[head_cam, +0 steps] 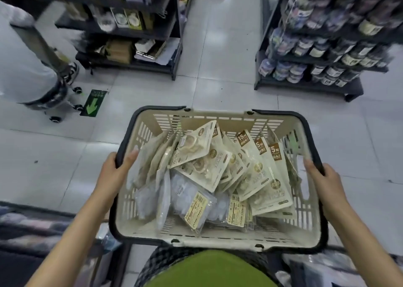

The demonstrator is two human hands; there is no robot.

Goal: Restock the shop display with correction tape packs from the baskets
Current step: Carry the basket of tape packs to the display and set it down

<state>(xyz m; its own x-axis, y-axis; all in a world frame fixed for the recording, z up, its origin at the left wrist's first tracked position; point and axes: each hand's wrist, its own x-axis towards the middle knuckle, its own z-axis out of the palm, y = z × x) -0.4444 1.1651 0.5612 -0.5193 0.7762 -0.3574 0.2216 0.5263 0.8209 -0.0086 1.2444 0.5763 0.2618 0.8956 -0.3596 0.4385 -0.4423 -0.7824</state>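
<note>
basket (pixel 218 239) | left hand (pixel 113 173), right hand (pixel 327 182) fingers clamped on side rims | packs (pixel 218 169) between

Both bare forearms reached forward; the left hand (pixel 113 173) and right hand (pixel 325 183) gripped opposite rims, fingers curled over.

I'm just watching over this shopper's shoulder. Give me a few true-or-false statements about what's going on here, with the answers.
1. Both hands grip the basket by its dark rim. True: the left hand and the right hand hold opposite sides.
2. The basket is empty. False: it is full of correction tape packs.
3. A green arrow sticker lies on the floor. True.
4. The basket rests on a shelf. False: it is held over the tiled floor of the aisle.
</note>
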